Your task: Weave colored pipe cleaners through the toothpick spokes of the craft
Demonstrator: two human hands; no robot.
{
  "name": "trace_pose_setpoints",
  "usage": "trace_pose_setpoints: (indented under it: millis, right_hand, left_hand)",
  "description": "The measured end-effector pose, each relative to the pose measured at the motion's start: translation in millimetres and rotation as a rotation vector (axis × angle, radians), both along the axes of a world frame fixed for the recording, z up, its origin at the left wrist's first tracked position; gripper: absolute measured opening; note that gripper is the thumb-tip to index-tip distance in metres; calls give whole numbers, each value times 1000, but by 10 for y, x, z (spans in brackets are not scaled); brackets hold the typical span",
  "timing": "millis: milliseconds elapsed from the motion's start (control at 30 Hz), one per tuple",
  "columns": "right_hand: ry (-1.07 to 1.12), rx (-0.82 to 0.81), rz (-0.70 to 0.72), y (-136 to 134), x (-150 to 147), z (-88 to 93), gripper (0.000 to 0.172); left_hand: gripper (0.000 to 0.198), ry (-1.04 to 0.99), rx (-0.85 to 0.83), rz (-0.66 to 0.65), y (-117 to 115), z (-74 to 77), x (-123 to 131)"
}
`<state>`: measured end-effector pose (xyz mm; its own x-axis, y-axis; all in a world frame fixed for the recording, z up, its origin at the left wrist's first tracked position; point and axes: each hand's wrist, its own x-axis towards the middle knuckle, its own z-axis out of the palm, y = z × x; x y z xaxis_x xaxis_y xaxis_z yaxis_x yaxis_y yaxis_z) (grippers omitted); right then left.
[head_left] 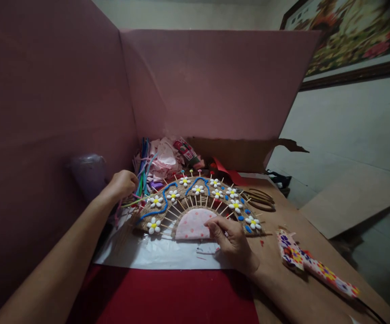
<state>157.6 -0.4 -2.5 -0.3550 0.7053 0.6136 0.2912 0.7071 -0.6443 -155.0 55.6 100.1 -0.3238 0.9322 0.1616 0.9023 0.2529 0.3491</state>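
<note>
A half-round craft fan (198,202) of brown twine, wooden sticks, white flowers and blue cord lies on a white sheet (154,254). Its centre is a pink dotted half-circle (191,224). My right hand (230,238) rests on the fan's lower edge, fingers curled and pressed against the pink centre. My left hand (122,184) is closed around coloured pipe cleaners (143,173) at the fan's left end.
Pink board walls (215,85) enclose the back and left. A purple rounded object (88,173) stands by the left wall. Pink fabric scraps (164,157), scissors (259,199), a flower-patterned strip (313,265) and a red cloth (168,297) lie around.
</note>
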Motion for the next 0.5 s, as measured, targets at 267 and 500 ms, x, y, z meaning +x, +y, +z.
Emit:
trace_pose_setpoints:
  millis: [267, 500]
  right_hand:
    - [-46, 63, 17, 4, -1, -16, 24]
    - [-56, 86, 44, 16, 0, -35, 24]
  left_hand:
    - [21, 294, -191, -37, -246, -82, 51]
    - [32, 436, -250, 43, -462, -298, 286]
